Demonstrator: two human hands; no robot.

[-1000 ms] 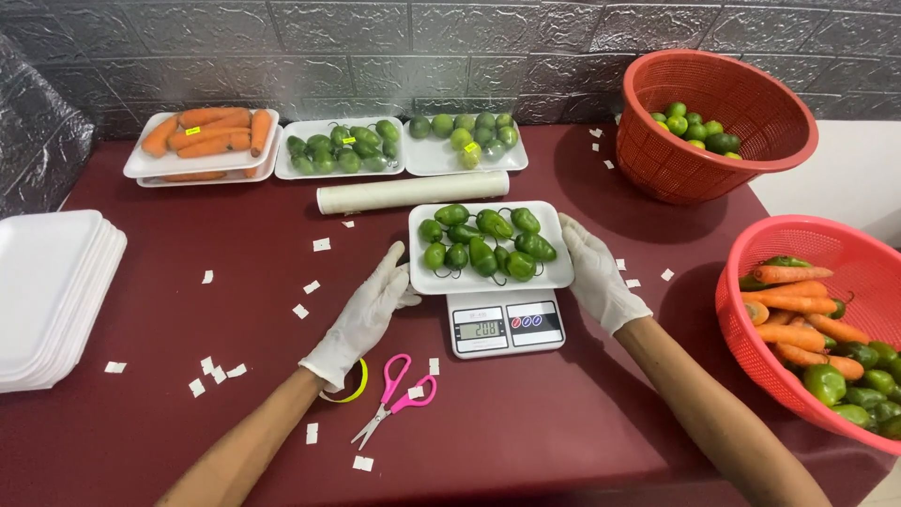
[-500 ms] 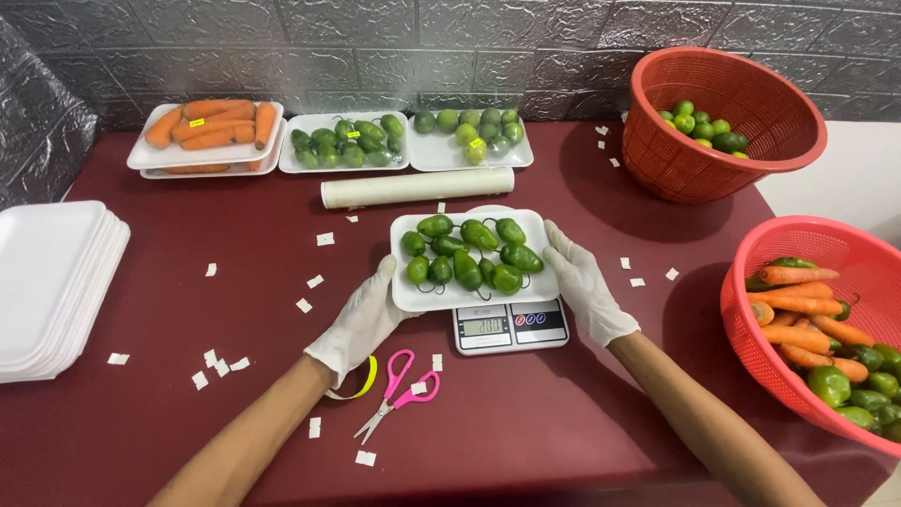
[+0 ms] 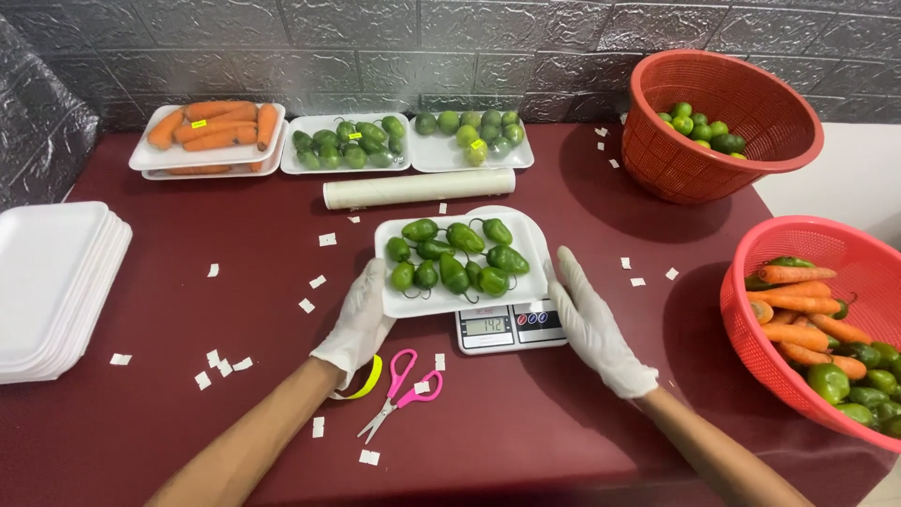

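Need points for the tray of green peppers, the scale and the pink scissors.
tray of green peppers [image 3: 526, 235]: head view, bare white corner at the tray's upper right.
scale [image 3: 511, 326]: head view, front panel beside the display.
pink scissors [image 3: 405, 376]: head view, on the pink handles.

We cannot see most of the small grey digital kitchen scale [image 3: 507, 327], since the white foam tray of green peppers [image 3: 462, 299] covers its platform, and the digits on its display are too small for us to read. The pink plastic basket of carrots and green peppers [image 3: 751, 324] is cut off by the right and bottom edges, the stack of white foam trays [image 3: 52, 282] runs off the left edge, and our forearms leave the frame at the bottom. The yellow ring-shaped thing [image 3: 368, 383] lies partly under our white-gloved left hand [image 3: 358, 324], so we cannot tell what it is.
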